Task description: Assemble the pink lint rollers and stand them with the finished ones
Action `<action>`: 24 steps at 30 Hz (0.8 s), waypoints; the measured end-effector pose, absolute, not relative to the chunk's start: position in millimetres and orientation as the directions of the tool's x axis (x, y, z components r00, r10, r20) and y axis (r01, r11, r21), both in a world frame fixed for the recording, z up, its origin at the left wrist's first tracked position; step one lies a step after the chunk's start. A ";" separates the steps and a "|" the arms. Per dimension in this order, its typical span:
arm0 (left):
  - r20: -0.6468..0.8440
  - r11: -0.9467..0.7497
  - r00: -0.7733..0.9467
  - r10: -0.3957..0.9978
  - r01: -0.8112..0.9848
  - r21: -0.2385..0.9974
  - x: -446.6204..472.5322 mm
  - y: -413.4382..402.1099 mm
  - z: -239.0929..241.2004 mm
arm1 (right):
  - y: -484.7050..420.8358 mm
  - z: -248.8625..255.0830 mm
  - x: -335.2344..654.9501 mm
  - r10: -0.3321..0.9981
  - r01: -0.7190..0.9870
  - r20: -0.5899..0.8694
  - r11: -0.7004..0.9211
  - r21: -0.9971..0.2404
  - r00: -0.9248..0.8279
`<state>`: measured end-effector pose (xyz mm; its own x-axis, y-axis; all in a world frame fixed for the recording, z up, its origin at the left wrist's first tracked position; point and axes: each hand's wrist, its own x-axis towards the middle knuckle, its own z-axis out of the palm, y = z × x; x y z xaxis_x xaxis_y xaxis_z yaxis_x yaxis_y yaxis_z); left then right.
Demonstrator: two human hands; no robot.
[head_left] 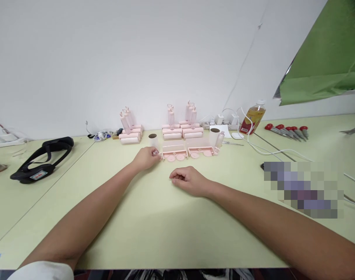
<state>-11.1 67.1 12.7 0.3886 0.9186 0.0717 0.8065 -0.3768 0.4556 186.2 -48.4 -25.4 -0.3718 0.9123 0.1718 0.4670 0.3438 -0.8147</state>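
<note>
My left hand [147,158] is closed on a small clear piece [155,153] with pink at its end, mostly hidden by the fingers. It is beside the left end of an open pink case [175,154] with a clear lid and two round pink discs in front. A second open pink case [201,151] lies to its right, with a small clear bottle [220,138] behind its right end. My right hand [192,181] rests on the table in front of the cases, fingers loosely curled, with nothing visible in them.
White rolls with brown cores, one left [153,141] and one right [214,137], flank the cases. Pink cases [173,134] carrying clear bottles stand behind. A drink bottle [253,116], white cables, red-capped tools [288,131] and a blurred-out object [302,190] lie right; a black headset [46,159] left.
</note>
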 end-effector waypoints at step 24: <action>-0.188 -0.208 0.334 0.924 0.849 0.485 -42.9 88.9 61.7 | -49.0 -26.2 186.8 0.918 0.441 0.134 0.302 -0.845 -0.372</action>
<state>-42.9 88.9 61.7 0.3339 0.9238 -0.1875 0.8492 -0.2085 0.4852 186.8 -49.0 -26.2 -0.3721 0.9184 0.1344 0.4411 0.3024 -0.8450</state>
